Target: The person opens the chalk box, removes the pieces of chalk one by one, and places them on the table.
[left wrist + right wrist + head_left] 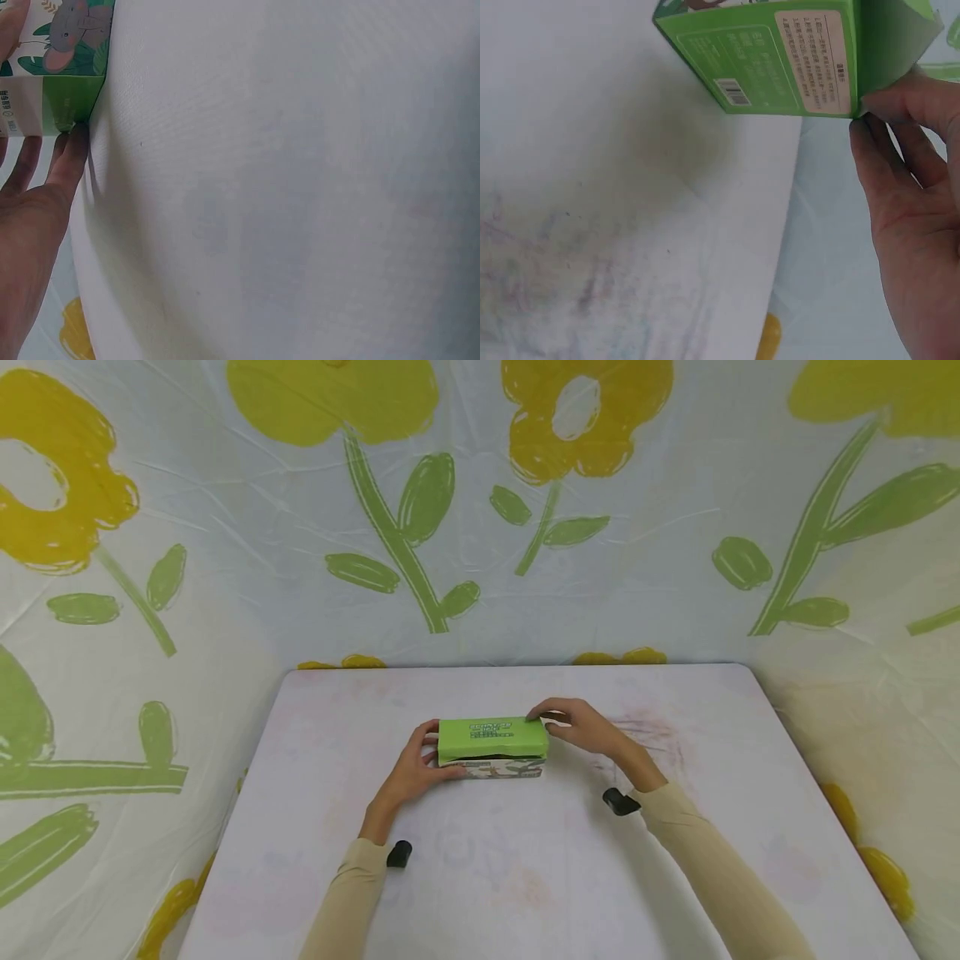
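A small cardboard box (506,768) with a green lid (491,739) stands near the far side of the table. The lid sits slightly raised along the front, showing a dark gap. My left hand (411,768) grips the box's left end, thumb on the printed front and fingers spread over the end. An elephant picture (75,34) shows on its side in the left wrist view. At the right end, my right hand (585,727) pinches the lid's back corner between thumb and fingers. The right wrist view shows the lifted lid flap (892,45) above a green end panel with a barcode (733,91).
The white table (480,877) has rounded far corners and faint reddish scribbles (652,735) to the right. Flower-printed cloth (480,527) hangs behind and at both sides. Black wrist cameras (621,802) sit at both beige sleeves (720,860).
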Motion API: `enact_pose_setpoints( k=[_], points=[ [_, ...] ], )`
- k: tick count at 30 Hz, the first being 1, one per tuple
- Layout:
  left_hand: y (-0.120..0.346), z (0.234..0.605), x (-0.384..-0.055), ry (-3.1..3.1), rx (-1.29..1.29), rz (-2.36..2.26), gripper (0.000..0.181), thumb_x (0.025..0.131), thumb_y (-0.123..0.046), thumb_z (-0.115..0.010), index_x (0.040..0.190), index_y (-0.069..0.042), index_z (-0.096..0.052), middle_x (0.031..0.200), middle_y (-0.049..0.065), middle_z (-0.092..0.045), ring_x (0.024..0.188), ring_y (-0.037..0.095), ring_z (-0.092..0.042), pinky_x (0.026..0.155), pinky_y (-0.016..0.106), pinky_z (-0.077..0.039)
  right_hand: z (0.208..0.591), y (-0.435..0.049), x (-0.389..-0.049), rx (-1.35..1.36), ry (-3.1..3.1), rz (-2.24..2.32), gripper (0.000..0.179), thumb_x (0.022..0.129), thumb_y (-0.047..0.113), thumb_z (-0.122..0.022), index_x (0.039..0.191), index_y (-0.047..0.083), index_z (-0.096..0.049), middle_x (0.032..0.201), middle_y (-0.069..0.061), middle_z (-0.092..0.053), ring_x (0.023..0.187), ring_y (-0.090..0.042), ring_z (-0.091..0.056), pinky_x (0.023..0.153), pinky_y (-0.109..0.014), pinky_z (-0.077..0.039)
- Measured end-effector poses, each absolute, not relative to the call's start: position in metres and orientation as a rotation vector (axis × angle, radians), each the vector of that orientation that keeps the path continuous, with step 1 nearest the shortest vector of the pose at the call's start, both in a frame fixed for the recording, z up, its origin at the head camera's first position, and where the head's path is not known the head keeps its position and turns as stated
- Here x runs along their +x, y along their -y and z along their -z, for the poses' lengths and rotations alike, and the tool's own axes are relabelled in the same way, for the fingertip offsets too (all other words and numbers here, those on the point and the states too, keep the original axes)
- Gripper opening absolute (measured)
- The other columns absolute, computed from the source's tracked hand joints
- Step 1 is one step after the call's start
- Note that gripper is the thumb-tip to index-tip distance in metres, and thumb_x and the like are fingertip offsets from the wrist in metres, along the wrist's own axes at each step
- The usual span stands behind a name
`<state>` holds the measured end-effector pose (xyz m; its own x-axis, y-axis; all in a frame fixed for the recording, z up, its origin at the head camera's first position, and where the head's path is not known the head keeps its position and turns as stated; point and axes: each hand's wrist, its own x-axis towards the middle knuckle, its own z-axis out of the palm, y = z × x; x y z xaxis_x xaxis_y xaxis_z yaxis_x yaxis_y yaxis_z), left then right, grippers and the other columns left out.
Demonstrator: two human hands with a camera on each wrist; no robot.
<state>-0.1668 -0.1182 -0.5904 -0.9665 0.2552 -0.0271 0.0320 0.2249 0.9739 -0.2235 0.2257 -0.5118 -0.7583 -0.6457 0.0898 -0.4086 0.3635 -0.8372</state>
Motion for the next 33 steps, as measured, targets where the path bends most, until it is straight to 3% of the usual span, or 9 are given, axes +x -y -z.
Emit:
enact_pose_setpoints(
  k=[6,15,20,27,30,33],
  points=[
    [0.119,0.591,-0.167,-2.298,0.273,-1.839,0.100,0.075,-0.020,-0.095,0.155,-0.020,-0.034,0.144,0.005,-0.047,0.131,0.026,-0.047,0.115,0.047,-0.041,0.519,-0.228,-0.219,-0.853,-2.304,1.488,0.024,0.100,-0.003,-0.062,0.123,-0.004,-0.068,0.128,-0.019,-0.066,0.130,-0.038,-0.056,0.112,-0.042,-0.044],
    [0.120,0.592,-0.165,-2.298,0.268,-1.815,0.100,0.076,-0.022,-0.094,0.155,-0.019,-0.033,0.144,0.006,-0.046,0.131,0.025,-0.048,0.114,0.044,-0.042,0.529,-0.228,-0.219,-0.662,-2.274,1.701,0.024,0.101,0.003,-0.064,0.125,-0.003,-0.065,0.125,-0.021,-0.065,0.122,-0.037,-0.061,0.097,-0.025,-0.054],
    [0.120,0.591,-0.166,-2.325,0.289,-1.814,0.098,0.076,-0.021,-0.095,0.154,-0.019,-0.035,0.145,0.005,-0.045,0.131,0.026,-0.048,0.114,0.045,-0.041,0.532,-0.224,-0.223,-0.508,-2.315,1.758,0.029,0.100,0.008,-0.068,0.127,-0.002,-0.062,0.124,-0.020,-0.066,0.117,-0.028,-0.065,0.093,-0.027,-0.056],
    [0.120,0.589,-0.166,-2.343,0.257,-1.789,0.098,0.075,-0.020,-0.095,0.153,-0.019,-0.035,0.145,0.005,-0.045,0.130,0.026,-0.048,0.114,0.045,-0.042,0.537,-0.215,-0.227,-0.366,-2.305,1.862,0.030,0.102,0.016,-0.068,0.122,-0.004,-0.061,0.114,-0.020,-0.066,0.101,-0.016,-0.068,0.099,-0.051,-0.054],
    [0.119,0.588,-0.166,-2.339,0.253,-1.784,0.098,0.076,-0.020,-0.095,0.153,-0.019,-0.034,0.144,0.005,-0.046,0.129,0.026,-0.047,0.114,0.045,-0.042,0.539,-0.212,-0.229,-0.323,-2.287,1.902,0.032,0.102,0.016,-0.067,0.124,-0.006,-0.060,0.114,-0.021,-0.066,0.099,-0.014,-0.069,0.099,-0.052,-0.053],
    [0.118,0.588,-0.166,-2.340,0.257,-1.782,0.097,0.076,-0.022,-0.094,0.152,-0.019,-0.035,0.143,0.004,-0.046,0.129,0.025,-0.047,0.113,0.044,-0.042,0.541,-0.211,-0.230,-0.286,-2.276,1.929,0.035,0.102,0.015,-0.067,0.126,-0.009,-0.059,0.114,-0.022,-0.065,0.099,-0.017,-0.069,0.097,-0.044,-0.056]
  ],
)
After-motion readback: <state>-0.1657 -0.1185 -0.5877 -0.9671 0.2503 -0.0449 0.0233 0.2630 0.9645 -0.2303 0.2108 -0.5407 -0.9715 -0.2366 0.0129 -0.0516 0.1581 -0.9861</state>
